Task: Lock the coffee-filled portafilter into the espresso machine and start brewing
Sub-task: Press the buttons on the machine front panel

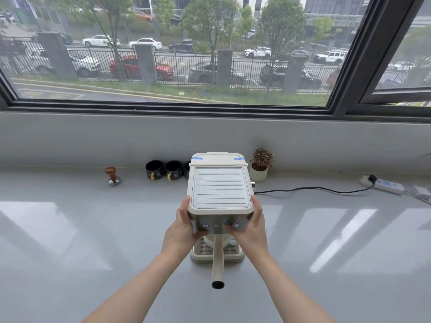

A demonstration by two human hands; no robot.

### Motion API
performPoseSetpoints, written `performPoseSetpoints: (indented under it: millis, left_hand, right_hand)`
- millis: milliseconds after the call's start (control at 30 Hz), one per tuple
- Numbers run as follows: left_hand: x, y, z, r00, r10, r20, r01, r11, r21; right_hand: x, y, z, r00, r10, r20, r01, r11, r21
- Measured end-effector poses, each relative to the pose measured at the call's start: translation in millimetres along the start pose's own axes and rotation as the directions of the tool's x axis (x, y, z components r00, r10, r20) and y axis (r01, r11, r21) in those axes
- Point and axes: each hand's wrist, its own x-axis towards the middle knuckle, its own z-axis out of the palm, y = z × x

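Note:
A cream espresso machine (220,187) stands on the grey counter, seen from above. The portafilter (218,257) sits under its front, its long cream handle pointing straight toward me over the drip tray (235,254). My left hand (184,227) grips the machine's front left corner, thumb under the button panel. My right hand (253,226) holds the front right corner, its thumb lying on the row of round buttons (215,225), near the third one. The portafilter's basket is hidden under the machine's head.
A wooden-handled tamper (112,175) stands at the back left. Black cups (163,170) line up left of the machine, a small potted plant (260,164) to its right. A black cord (314,189) runs right to a power strip (382,184). The window wall lies behind.

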Motion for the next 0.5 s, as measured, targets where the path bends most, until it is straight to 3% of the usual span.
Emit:
performPoseSetpoints:
  millis: [500]
  left_hand:
    - [-1, 0, -1, 1.000, -0.007, 0.001, 0.007, 1.000, -0.016]
  right_hand:
    - [-2, 4, -14, 0.996, -0.015, 0.089, 0.024, 0.994, -0.104]
